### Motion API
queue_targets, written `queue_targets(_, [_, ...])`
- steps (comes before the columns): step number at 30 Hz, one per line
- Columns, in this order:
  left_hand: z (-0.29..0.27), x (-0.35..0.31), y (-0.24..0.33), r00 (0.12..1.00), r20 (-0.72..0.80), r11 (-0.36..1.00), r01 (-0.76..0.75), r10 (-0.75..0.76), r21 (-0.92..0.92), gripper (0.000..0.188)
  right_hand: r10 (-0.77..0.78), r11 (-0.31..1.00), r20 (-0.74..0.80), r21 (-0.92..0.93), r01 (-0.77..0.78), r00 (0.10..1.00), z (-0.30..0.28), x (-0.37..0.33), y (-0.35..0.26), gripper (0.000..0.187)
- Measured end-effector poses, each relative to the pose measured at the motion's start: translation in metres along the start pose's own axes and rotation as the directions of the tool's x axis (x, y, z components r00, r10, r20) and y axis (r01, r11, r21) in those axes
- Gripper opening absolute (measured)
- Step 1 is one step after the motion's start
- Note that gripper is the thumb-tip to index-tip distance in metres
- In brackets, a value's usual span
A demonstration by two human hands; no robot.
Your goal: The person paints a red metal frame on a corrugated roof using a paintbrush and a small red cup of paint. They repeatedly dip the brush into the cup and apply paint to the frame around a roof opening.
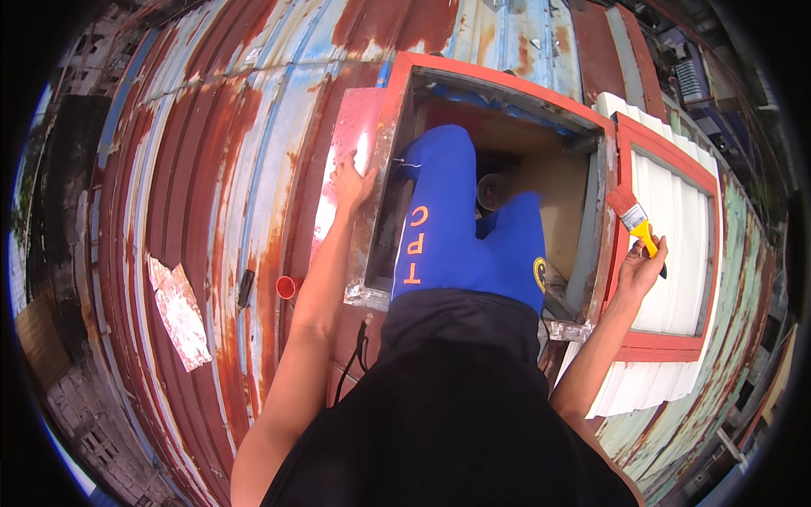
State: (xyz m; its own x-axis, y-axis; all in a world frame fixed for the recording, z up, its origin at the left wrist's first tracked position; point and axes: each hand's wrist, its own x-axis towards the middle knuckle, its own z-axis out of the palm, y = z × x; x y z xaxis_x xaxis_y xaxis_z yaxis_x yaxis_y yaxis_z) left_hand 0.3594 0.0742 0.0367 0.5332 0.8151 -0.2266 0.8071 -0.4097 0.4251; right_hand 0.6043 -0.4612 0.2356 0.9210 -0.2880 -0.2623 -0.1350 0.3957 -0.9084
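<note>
My right hand (642, 269) is closed around the yellow handle of a paintbrush (635, 221). Its bristles are red with paint and point up and to the left, over the red frame of a white corrugated panel (667, 241). My left hand (349, 182) has its fingers spread on a glossy pinkish-red metal strip (355, 127) along the left side of a roof opening. That opening has a red-painted frame (507, 74), whose left side is worn and greyish. My legs in blue trousers (443, 220) go down into it.
Rusty corrugated roofing (203, 169) spreads out to the left. On it are a small red cup (286, 288), a dark narrow object (246, 288) and a ragged, paint-smeared flat piece (179, 313). Pale green, rusty sheeting (718, 338) runs along the right. A black cord (359, 346) lies by my waist.
</note>
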Motion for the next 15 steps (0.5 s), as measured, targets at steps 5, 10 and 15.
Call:
queue_targets(5, [0.003, -0.008, -0.021, 0.981, -0.108, 0.984, -0.17, 0.163, -0.053, 0.065, 0.026, 1.0, -0.058, 0.019, -0.025, 0.998, 0.012, -0.005, -0.005, 0.032])
queue_targets(10, [-0.012, -0.02, 0.015, 0.938, -0.181, 0.955, -0.29, 0.296, 0.058, 0.042, 0.047, 0.996, -0.062, 0.08, -0.042, 0.997, 0.019, -0.009, -0.008, 0.032])
queue_targets(15, [-0.017, -0.027, 0.022, 0.853, -0.203, 0.876, -0.463, 0.481, 0.131, 0.018, 0.054, 0.994, -0.069, 0.098, -0.047, 0.996, 0.016, -0.004, -0.004, 0.033])
